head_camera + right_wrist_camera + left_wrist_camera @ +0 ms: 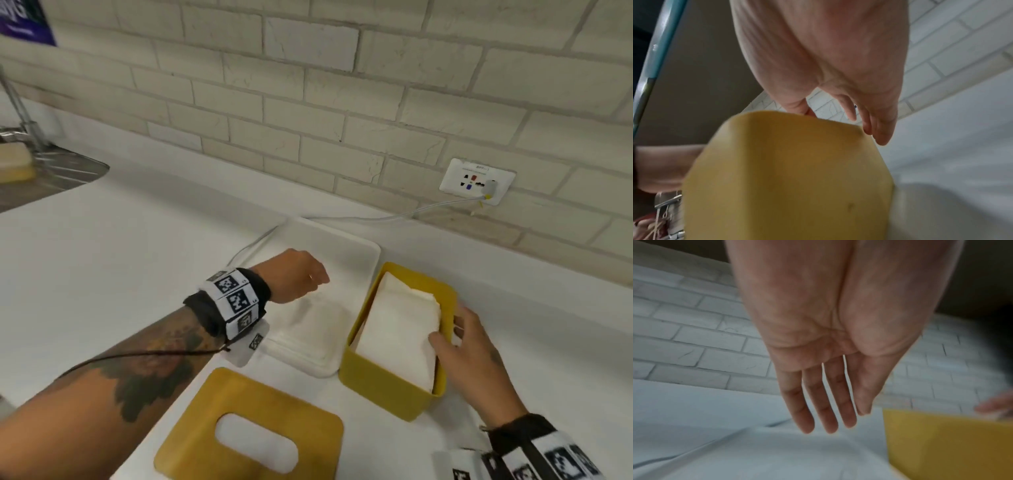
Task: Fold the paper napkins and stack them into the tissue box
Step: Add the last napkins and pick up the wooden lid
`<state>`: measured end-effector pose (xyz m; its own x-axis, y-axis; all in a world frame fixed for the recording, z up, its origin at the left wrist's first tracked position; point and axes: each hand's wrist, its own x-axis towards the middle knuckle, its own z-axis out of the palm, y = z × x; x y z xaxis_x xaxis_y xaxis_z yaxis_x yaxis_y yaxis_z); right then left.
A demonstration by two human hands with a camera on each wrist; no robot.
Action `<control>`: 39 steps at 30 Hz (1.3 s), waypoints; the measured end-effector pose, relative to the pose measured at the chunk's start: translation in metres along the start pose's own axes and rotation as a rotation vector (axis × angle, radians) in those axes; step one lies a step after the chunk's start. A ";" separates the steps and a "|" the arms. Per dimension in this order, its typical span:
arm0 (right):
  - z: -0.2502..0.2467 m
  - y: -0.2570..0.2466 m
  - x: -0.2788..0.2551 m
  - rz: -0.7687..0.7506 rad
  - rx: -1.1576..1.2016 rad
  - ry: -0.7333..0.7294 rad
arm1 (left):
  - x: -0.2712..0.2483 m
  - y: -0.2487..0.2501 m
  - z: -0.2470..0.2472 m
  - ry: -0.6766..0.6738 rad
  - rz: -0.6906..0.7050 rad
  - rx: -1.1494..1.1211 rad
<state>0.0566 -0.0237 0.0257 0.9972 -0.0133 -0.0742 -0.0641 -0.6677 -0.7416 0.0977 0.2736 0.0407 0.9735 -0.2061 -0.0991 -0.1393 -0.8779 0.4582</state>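
Observation:
A yellow tissue box (383, 387) stands open on the white counter, with folded white napkins (397, 329) stacked inside. My right hand (448, 330) straddles the box's right wall: the thumb rests on the top napkin and the fingers (881, 138) lie fairly straight down the outside of the box (789, 178). My left hand (315, 277) hovers over a white tray (363, 253) left of the box, where more napkins (308, 329) lie. In the left wrist view that hand (828, 423) has straight fingers and holds nothing. The yellow lid (191, 431), with an oval slot, lies in front.
A metal sink (58, 178) with a soap bar (13, 161) sits at the far left. A wall socket (478, 181) on the brick wall feeds a white cable (342, 216) that runs behind the tray. White counter stretches left of the tray.

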 end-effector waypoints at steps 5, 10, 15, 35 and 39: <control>0.014 0.001 -0.012 0.080 0.115 -0.001 | 0.016 -0.025 0.026 -0.194 -0.137 0.238; 0.015 0.002 -0.012 0.111 0.127 0.001 | 0.026 -0.041 0.035 -0.186 -0.164 0.279; 0.017 0.004 -0.012 0.136 0.134 0.008 | 0.023 -0.041 0.035 -0.078 -0.136 0.272; 0.010 -0.007 -0.012 -0.087 0.121 0.122 | -0.029 -0.014 -0.046 0.143 0.004 -0.519; 0.005 -0.039 -0.015 -0.197 0.472 -0.031 | -0.040 0.025 -0.054 0.167 0.076 -0.937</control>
<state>0.0440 0.0063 0.0527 0.9909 0.1061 0.0829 0.1070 -0.2467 -0.9632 0.0651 0.2837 0.1042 0.9913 -0.1199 0.0541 -0.0716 -0.1467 0.9866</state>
